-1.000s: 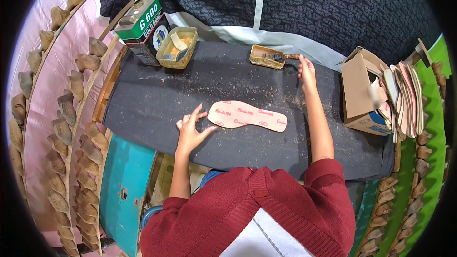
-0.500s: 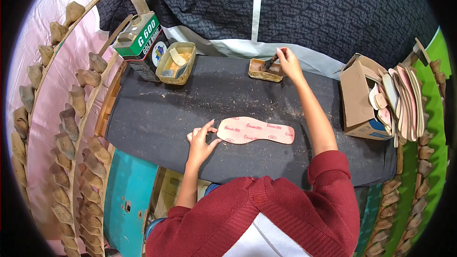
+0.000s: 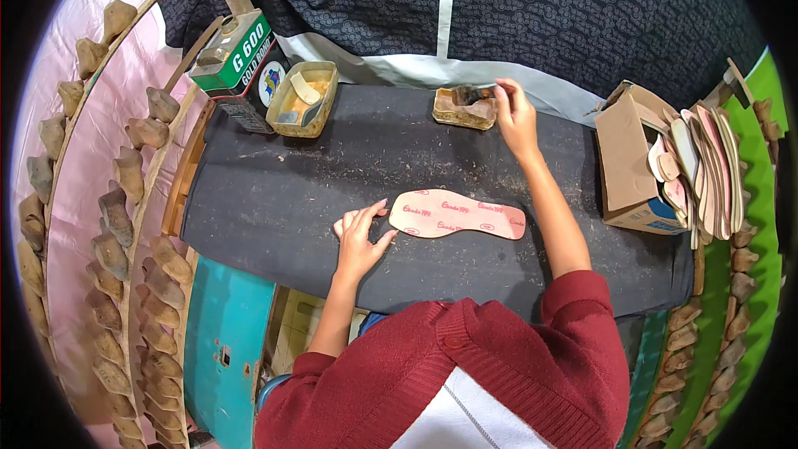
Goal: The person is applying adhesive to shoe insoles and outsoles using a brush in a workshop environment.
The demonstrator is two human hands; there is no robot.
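A pink shoe insole (image 3: 457,214) with red print lies flat on the dark cloth of the table, its wide end toward my left hand. My left hand (image 3: 359,241) rests beside that end, thumb and fingers apart, their tips at its edge. Farther off, my right hand (image 3: 517,120) is closed on a dark brush (image 3: 474,96), smeared by motion. The brush is over a small, crusted yellowish tray (image 3: 463,118), and its tip is hard to make out.
At the far left stand a green and black metal can (image 3: 241,71) and a yellowish tub (image 3: 307,100) with scraper-like pieces. A cardboard box (image 3: 636,162) holds stacked insoles (image 3: 706,166) at the right. Racks of wooden shoe lasts (image 3: 116,212) flank the table (image 3: 291,199).
In the picture, the insole and my left hand sit slightly farther right and higher. The fingers of my left hand are more spread. The brush has tilted flatter over the small tray.
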